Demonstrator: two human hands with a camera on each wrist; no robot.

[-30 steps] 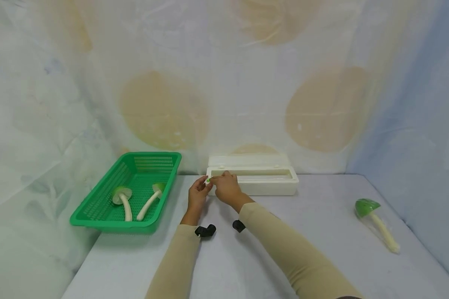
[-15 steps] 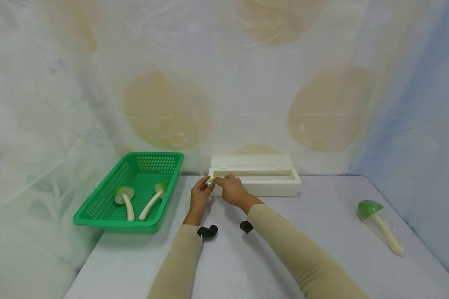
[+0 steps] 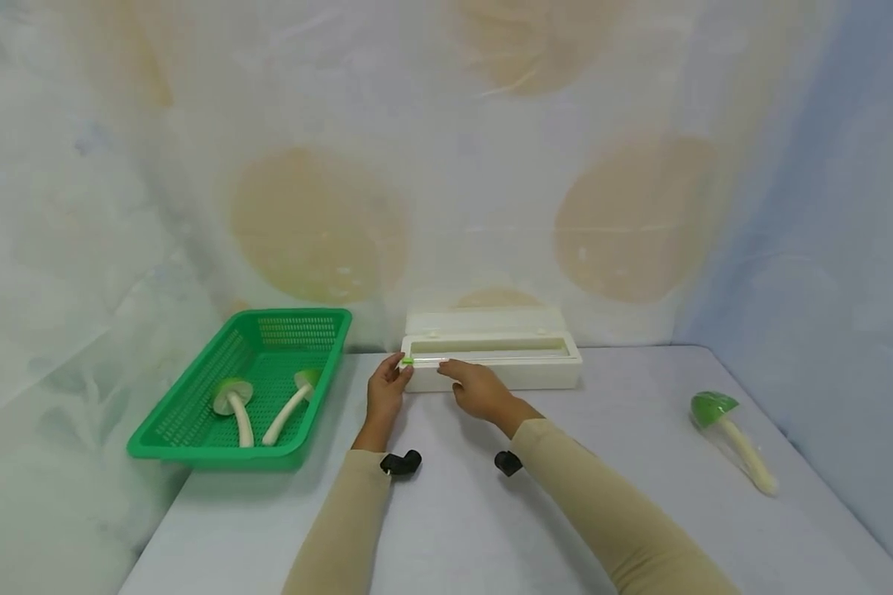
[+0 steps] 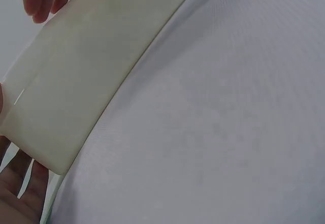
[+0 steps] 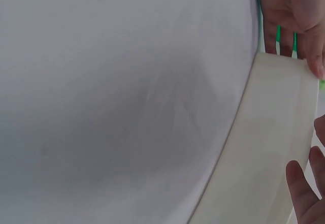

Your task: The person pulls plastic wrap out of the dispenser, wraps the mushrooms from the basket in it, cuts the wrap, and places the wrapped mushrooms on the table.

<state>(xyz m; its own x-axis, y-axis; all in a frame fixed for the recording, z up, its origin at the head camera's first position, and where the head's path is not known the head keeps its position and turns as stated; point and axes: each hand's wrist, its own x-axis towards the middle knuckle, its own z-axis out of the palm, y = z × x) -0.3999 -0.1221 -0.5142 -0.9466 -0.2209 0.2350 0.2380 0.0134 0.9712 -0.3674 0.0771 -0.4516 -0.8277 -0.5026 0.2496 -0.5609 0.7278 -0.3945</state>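
A long white cling film dispenser [image 3: 521,378] stands at the back of the table, its lid [image 3: 484,321] tipped back. A small green slider [image 3: 408,361] sits at the left end of its front top edge. My left hand [image 3: 385,392] grips that left end, thumb by the slider and fingers along the end face, as the right wrist view also shows. My right hand [image 3: 484,390] is over the front edge, a little right of the slider, fingertips right at the edge. Its fingers are loosely bent and spread in the right wrist view, with nothing seen between them.
Left of the dispenser, a green plastic basket [image 3: 137,446] contains two green-capped toy mushrooms [image 3: 232,397]. Another such mushroom [image 3: 737,438], wrapped in clear film, lies at the right of the table [image 3: 603,479]. Patterned curtains [image 3: 491,165] hang behind and at both sides.
My right hand has drawn away to the right from the slider beside my left hand, and its fingers have loosened. The left hand keeps its place at the dispenser's end.
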